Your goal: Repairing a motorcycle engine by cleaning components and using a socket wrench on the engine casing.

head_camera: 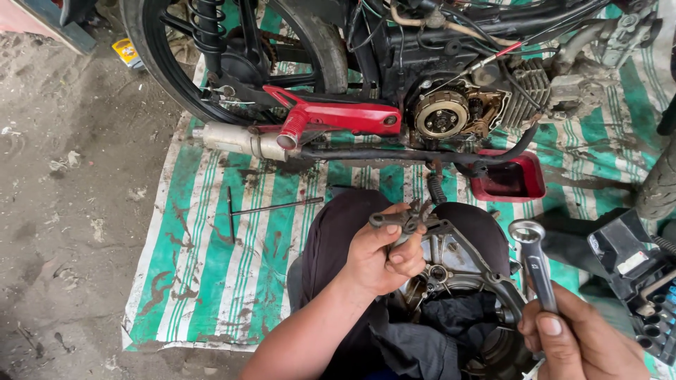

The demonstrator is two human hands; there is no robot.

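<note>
The person sits by a motorbike (422, 63) with a metal engine cover (461, 257) on the lap. The left hand (380, 257) is closed around a small dark metal part (398, 219), held just above the cover. The right hand (574, 341) grips a ring spanner (533, 257), near and to the right. It looks like the part is being fitted or taken off the cover, so the spanner likely has to meet it. A black cloth (458, 317) lies over the near side of the cover. A T-shaped tool (260, 209) lies on the striped mat (204, 267) to the left, a red tray (510, 179) sits farther off, and a socket box (644, 281) is at the right.

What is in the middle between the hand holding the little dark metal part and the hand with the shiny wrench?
In the head view, the grey engine cover on the lap sits between the left hand and the right hand, with a dark rag bunched against it.
</note>
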